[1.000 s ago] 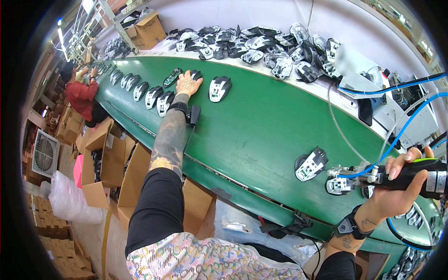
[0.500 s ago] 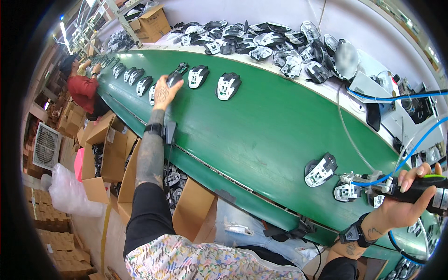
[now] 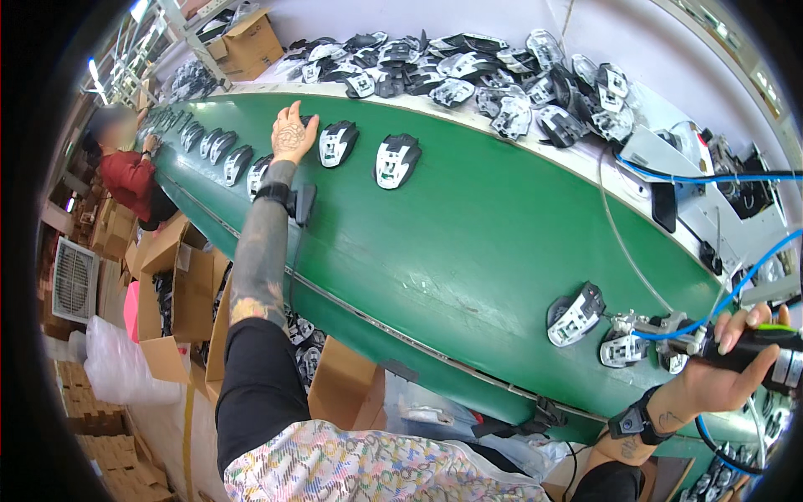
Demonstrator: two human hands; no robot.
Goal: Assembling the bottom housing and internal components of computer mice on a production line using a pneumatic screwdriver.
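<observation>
Black-and-white mouse shells [image 3: 396,162] dot a long green belt [image 3: 468,259]. Behind it, a pale ledge [image 3: 261,86] bears a jumbled heap of shells [image 3: 477,65].

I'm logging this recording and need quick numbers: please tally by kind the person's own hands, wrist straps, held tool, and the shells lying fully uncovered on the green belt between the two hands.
Hands: 2, left hand and right hand
Black wrist straps: 2
Black handheld tool: 1
Uncovered black-and-white shells: 3
Total: 8
</observation>
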